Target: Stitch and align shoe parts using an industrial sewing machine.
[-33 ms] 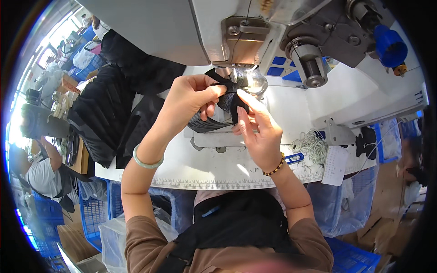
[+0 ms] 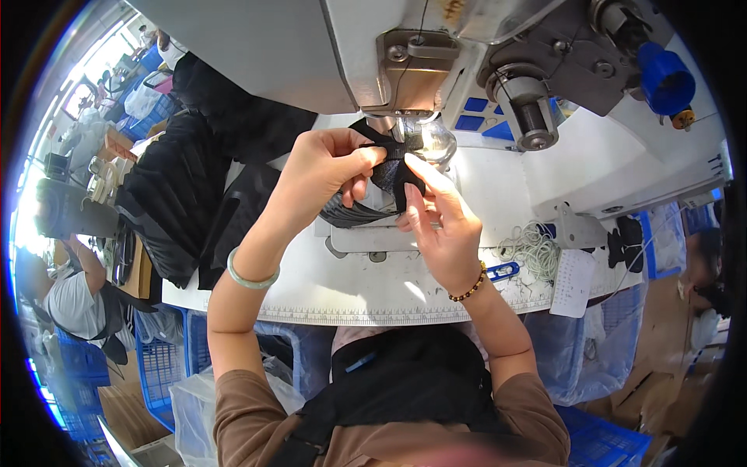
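The workroom contains blue crates (image 2: pixel 161 366) and, to the left of the sewing machine (image 2: pixel 354 58), another person (image 2: pixel 75 302) in a grey top. A white surface (image 2: pixel 381 284) extends in front of the machine; a measuring strip (image 2: pixel 366 315) runs along the surface's near edge.

The black cloth (image 2: pixel 391 180) is positioned directly below the machine's needle area, at its near side. The left hand (image 2: pixel 336 159) is located at the front left of the machine; thumb and forefinger are pinched narrowly on the cloth's upper part. The right hand (image 2: pixel 445 218) is located at the front right of the machine; the forefinger tip touches the cloth and the thumb lies at its right edge. The grip of the remaining right fingers cannot be determined.

A stack of black fabric (image 2: pixel 167 198) lies left of the machine. Tangled pale cord (image 2: pixel 529 247), a blue thread cutter (image 2: pixel 504 271) and a white paper slip (image 2: pixel 573 284) lie at the machine's front right.
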A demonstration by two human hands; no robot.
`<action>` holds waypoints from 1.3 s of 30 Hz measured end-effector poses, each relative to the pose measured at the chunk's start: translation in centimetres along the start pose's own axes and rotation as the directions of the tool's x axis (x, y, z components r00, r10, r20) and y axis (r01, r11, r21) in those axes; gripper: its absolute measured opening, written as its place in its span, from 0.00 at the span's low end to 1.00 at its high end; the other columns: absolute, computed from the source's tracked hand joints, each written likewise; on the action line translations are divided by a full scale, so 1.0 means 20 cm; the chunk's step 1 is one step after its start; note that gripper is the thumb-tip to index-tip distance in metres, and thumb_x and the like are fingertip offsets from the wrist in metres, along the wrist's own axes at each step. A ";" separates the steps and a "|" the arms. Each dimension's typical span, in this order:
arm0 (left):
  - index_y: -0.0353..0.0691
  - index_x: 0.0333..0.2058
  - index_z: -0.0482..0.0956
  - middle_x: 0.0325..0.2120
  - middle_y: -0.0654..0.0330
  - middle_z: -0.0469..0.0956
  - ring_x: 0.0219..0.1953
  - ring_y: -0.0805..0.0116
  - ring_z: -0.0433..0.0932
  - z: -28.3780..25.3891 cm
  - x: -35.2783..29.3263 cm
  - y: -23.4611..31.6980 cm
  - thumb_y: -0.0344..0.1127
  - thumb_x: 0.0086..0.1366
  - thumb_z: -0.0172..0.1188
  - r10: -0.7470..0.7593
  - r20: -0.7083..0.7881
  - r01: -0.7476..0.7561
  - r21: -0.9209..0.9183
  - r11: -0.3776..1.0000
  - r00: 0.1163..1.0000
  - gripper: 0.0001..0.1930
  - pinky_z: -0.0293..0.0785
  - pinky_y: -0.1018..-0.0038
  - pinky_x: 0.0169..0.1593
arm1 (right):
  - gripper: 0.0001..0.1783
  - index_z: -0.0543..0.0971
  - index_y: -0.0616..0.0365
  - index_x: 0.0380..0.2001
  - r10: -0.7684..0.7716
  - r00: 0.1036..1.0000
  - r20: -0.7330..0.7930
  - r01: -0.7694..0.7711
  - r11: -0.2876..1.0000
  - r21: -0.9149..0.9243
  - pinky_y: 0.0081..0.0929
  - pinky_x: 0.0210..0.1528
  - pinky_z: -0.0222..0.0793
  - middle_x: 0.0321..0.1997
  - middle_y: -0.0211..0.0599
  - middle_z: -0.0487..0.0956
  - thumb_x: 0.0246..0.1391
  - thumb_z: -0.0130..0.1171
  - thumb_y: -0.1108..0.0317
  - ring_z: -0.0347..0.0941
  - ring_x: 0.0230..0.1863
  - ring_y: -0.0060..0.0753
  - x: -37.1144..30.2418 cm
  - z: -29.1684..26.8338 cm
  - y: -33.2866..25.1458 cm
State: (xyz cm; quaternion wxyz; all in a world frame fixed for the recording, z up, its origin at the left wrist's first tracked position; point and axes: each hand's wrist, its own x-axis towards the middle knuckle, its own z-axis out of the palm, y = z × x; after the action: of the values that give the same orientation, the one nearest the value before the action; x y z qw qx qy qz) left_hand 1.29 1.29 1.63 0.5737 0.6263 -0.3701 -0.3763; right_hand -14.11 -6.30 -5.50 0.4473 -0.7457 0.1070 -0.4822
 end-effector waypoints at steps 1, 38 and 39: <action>0.29 0.28 0.76 0.14 0.65 0.72 0.14 0.83 0.69 -0.01 0.00 0.00 0.31 0.58 0.59 0.002 0.010 -0.003 0.018 1.000 1.000 0.08 0.64 0.86 0.17 | 0.22 0.72 0.56 0.51 -0.001 1.000 0.006 0.001 1.000 -0.004 0.18 0.29 0.71 0.39 0.38 0.76 0.51 0.53 0.82 0.73 0.26 0.22 0.00 0.00 0.00; 0.29 0.29 0.75 0.23 0.59 0.76 0.18 0.77 0.73 0.02 0.09 0.02 0.27 0.57 0.56 -0.053 0.099 0.070 -0.186 0.980 0.994 0.05 0.72 0.83 0.19 | 0.18 0.72 0.58 0.46 -0.088 0.995 0.054 0.102 0.901 -0.422 0.30 0.21 0.71 0.27 0.42 0.74 0.49 0.57 0.73 0.73 0.19 0.42 0.07 -0.04 -0.09; 0.30 0.29 0.76 0.23 0.59 0.76 0.18 0.78 0.73 0.02 0.08 0.02 0.27 0.57 0.56 -0.051 0.099 0.070 -0.195 0.978 0.994 0.05 0.71 0.84 0.19 | 0.18 0.72 0.58 0.46 -0.095 0.994 0.057 0.110 0.901 -0.420 0.30 0.21 0.71 0.27 0.42 0.74 0.49 0.57 0.73 0.73 0.19 0.42 0.07 -0.04 -0.09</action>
State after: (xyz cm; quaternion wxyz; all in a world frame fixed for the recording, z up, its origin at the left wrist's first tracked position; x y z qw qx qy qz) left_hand 1.76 -0.39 1.93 0.6035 0.5587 -0.3379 -0.4576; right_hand -14.52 -6.53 -3.12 0.2509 -0.8378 0.1616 -0.4573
